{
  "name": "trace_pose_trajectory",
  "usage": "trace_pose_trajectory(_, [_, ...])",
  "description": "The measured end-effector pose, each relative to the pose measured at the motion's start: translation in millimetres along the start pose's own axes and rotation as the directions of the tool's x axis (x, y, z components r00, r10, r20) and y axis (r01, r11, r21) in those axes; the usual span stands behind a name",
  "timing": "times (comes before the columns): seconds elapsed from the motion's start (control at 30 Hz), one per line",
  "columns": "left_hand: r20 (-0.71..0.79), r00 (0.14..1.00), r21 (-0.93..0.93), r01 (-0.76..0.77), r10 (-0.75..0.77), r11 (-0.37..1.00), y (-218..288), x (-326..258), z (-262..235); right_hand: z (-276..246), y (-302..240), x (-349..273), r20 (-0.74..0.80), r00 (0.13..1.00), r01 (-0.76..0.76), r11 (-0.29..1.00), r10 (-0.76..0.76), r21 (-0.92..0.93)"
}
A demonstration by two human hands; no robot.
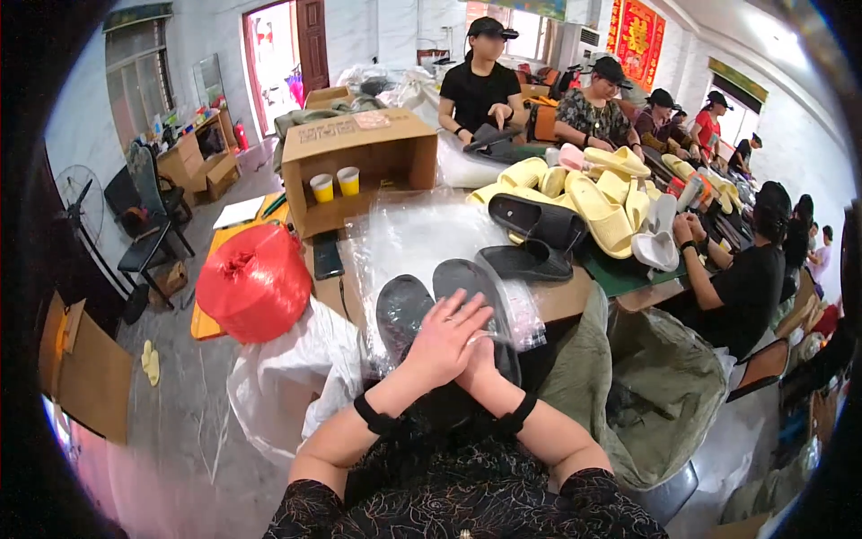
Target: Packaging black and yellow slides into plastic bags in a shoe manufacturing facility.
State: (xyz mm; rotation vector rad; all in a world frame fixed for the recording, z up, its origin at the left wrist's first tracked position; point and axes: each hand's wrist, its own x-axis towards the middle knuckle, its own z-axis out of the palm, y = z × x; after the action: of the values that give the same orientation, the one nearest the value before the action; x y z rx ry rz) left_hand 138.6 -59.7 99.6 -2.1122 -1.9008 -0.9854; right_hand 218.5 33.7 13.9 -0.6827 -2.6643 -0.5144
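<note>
A pair of black slippers [404, 310] lies soles up on the table in front of me, apparently inside a clear plastic bag. My left hand [446, 341] is open, its fingers stretched out over the right-hand slipper. Close against it, my right hand [480, 361] sits partly under the left one, at the near end of the slippers. Its fingers are mostly hidden, so I cannot tell what they grip. Beyond the pair spreads a stack of clear plastic bags [417, 229]. To its right rest two more black slippers [539, 220], beside a heap of yellow slippers [602, 216].
A cardboard box [359, 135] with two cups [348, 180] stands at the back left. Nearer are a phone [329, 258], a red twine roll [254, 283] and a white sack [296, 368]. A green sack [664, 386] gapes at right. Several co-workers sit or stand beyond.
</note>
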Motion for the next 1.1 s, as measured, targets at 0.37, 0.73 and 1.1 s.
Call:
trace_pose_trajectory(0.37, [0.066,0.992,0.027,-0.114,0.112,0.993,29,-43,-33,-20,50,46,0.126,0.847,-0.509,0.72,0.517,0.472])
trace_pose_trajectory(0.73, [-0.073,0.97,-0.163,0.219,-0.233,0.962,-15,-74,-34,12,74,107,0.008,0.828,-0.497,0.726,0.561,0.475])
trace_pose_trajectory(1.1, [0.244,0.866,-0.58,0.491,-0.437,0.65,-73,-122,-81,-125,77,-69,0.372,0.874,-0.34,0.152,-0.313,0.928])
